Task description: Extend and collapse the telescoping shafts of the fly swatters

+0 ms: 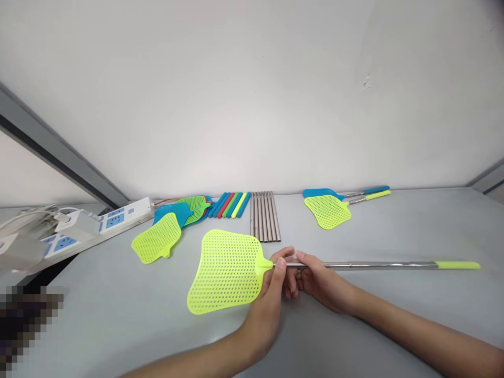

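Both hands hold a yellow-green fly swatter (226, 273) just above the grey table, its metal rod drawn out long toward the right and ending in a yellow-green grip. My left hand (271, 286) pinches the rod close to the neck of the perforated head, thumb on top. Right beside it, my right hand (315, 278) is closed around the rod, its thumb lying along the top. Some fingers of both hands are hidden behind one another. Beyond the hands lies a row of metal rods (265, 216), and left of those several coloured grips (230, 205).
Loose swatter heads, a yellow-green one (157, 239) and a blue one (173, 212) among them, lie at the left. A power strip (118, 219) with plugs and cables stands farther left. Whole swatters, one yellow-green (328, 212) and one blue (321, 193), lie back right by the wall.
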`<action>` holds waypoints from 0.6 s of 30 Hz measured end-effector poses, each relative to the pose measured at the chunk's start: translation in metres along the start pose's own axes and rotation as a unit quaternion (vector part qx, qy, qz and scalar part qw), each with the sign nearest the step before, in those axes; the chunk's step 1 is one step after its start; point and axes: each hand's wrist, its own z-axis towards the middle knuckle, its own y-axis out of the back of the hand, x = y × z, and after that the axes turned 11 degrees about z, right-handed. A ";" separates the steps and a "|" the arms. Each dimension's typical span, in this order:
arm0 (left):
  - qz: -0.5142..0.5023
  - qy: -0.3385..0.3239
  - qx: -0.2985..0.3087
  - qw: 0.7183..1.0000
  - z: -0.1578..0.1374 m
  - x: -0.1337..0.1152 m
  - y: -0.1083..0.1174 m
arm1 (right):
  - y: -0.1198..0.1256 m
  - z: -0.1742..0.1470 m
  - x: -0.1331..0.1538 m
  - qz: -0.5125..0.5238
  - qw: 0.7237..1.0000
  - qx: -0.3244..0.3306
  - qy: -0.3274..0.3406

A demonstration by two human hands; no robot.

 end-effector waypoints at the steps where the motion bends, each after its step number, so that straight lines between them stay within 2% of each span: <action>1: -0.001 0.002 -0.003 1.000 0.000 0.001 0.000 | 0.000 0.000 0.000 0.001 1.000 0.003 -0.001; 9: -0.035 -0.015 -0.048 0.998 -0.001 -0.001 -0.002 | -0.003 -0.003 -0.001 -0.003 0.999 -0.039 0.018; 12: -0.038 -0.028 -0.102 0.994 0.001 -0.003 -0.001 | 0.001 -0.003 -0.002 -0.009 0.997 -0.059 0.044; 14: -0.045 -0.033 -0.132 0.990 0.004 -0.003 0.002 | 0.005 -0.002 -0.001 -0.008 0.994 -0.084 0.073; 18: -0.113 -0.037 -0.150 0.982 0.009 -0.001 0.006 | 0.014 0.001 0.010 0.002 0.978 -0.134 0.159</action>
